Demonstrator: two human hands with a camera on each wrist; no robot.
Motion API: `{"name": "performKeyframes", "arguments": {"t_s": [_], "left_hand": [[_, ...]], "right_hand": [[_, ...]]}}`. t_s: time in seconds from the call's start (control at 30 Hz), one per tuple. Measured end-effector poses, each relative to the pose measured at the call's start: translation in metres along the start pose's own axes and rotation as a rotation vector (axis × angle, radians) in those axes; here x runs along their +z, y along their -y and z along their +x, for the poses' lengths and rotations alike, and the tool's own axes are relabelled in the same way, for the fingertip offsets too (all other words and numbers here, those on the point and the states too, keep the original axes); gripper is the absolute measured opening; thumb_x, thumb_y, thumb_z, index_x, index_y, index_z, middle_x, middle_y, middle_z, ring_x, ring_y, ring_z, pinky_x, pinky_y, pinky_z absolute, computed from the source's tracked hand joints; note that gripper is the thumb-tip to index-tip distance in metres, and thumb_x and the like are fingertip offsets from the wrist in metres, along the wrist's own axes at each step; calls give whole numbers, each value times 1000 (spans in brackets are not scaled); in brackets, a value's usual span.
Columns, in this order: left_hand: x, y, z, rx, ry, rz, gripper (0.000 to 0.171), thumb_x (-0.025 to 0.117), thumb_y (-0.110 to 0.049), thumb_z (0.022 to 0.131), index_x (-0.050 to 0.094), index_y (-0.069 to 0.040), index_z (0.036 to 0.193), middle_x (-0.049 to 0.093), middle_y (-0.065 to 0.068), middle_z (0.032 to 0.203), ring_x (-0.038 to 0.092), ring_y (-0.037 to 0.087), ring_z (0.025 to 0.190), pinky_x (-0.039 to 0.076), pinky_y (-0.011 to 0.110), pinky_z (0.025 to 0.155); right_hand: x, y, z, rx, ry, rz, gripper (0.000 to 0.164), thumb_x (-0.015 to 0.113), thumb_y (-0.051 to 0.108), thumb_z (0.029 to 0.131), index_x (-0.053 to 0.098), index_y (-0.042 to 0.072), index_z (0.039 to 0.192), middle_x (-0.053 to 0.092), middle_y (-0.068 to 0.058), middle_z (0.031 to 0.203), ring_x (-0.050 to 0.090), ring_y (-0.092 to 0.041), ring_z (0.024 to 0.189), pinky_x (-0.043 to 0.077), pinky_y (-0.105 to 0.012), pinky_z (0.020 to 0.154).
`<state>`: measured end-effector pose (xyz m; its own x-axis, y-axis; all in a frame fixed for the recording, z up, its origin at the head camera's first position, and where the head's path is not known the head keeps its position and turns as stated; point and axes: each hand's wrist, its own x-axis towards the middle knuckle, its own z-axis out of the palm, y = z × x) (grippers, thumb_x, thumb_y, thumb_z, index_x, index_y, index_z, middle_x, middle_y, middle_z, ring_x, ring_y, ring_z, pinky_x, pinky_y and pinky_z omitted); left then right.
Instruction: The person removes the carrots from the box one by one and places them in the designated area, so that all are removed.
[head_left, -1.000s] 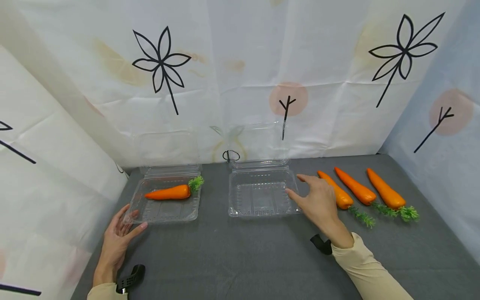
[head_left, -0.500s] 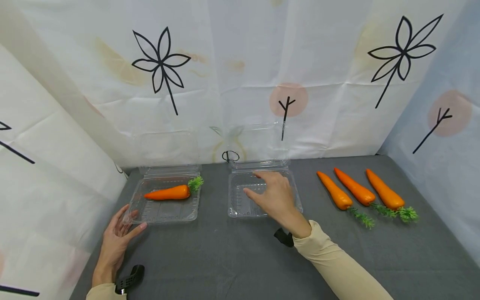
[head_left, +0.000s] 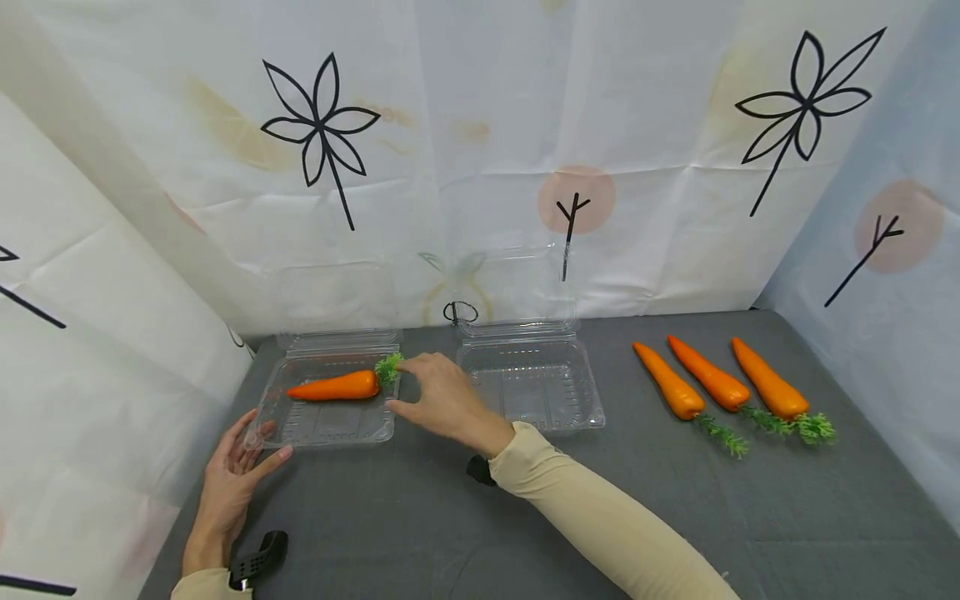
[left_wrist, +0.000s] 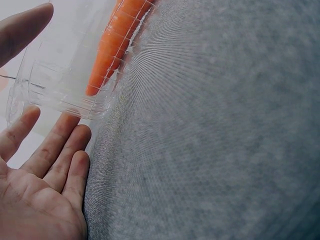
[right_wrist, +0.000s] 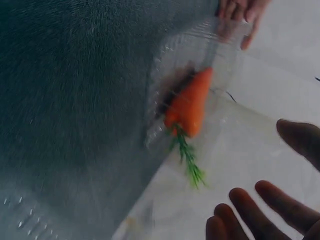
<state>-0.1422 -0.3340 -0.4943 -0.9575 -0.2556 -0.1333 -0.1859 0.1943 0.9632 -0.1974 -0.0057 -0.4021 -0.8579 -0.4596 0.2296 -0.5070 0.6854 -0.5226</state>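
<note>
Grey mat: carrot (head_left: pixel 334 386) just left of rt fingers (head_left: pixel 411 364)

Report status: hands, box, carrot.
Left hand open at left box corner. Right hand open beside box, near carrot top, holding nothing. Carrot inside, lid up. Nothing blocking.

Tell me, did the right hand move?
Yes. The right hand went left, from beside the three loose carrots, across the empty box, to the box with the carrot.
</note>
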Motion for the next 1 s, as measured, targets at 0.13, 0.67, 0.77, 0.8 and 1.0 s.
{"name": "performKeyframes", "arguments": {"t_s": [0.13, 0.67, 0.77, 0.8, 1.0], "left_hand": [[1, -1, 1, -10, -6, 10, 97, 82, -14, 88, 22, -28, 163, 42, 8, 155, 24, 27, 152, 13, 29, 124], [1, -1, -1, -4, 4, 0, 97, 81, -13, 89, 21, -27, 163, 44, 6, 152, 25, 27, 151, 15, 29, 124], [1, -1, -2, 1, 5, 3, 96, 81, -15, 89, 22, -28, 163, 45, 4, 151, 24, 27, 152, 15, 27, 124], [0, -1, -2, 2, 6, 4, 95, 81, -16, 89, 22, -27, 163, 46, 3, 150, 23, 26, 152, 16, 27, 123], [1, 0, -2, 5, 12, 5, 95, 81, -16, 89, 22, -28, 163, 48, -2, 147, 21, 26, 153, 14, 28, 124]], "right_hand": [[17, 7, 17, -87, 63, -81, 56, 75, 39, 93, 61, 11, 140, 62, -5, 136, 54, -23, 128, 45, -36, 108], [59, 21, 56, -136, 318, -474, 71, 67, 53, 94, 41, 29, 156, 45, 4, 153, 42, -18, 140, 30, -39, 117], [65, 23, 57, -116, 374, -488, 74, 66, 55, 95, 36, 31, 158, 44, 4, 153, 44, -17, 136, 30, -43, 113], [66, 23, 57, -111, 386, -485, 75, 65, 55, 95, 34, 32, 159, 44, 4, 153, 45, -17, 135, 30, -45, 112], [70, 27, 56, -80, 386, -459, 74, 67, 55, 94, 37, 33, 158, 49, 6, 149, 48, -14, 130, 31, -43, 106]]}}
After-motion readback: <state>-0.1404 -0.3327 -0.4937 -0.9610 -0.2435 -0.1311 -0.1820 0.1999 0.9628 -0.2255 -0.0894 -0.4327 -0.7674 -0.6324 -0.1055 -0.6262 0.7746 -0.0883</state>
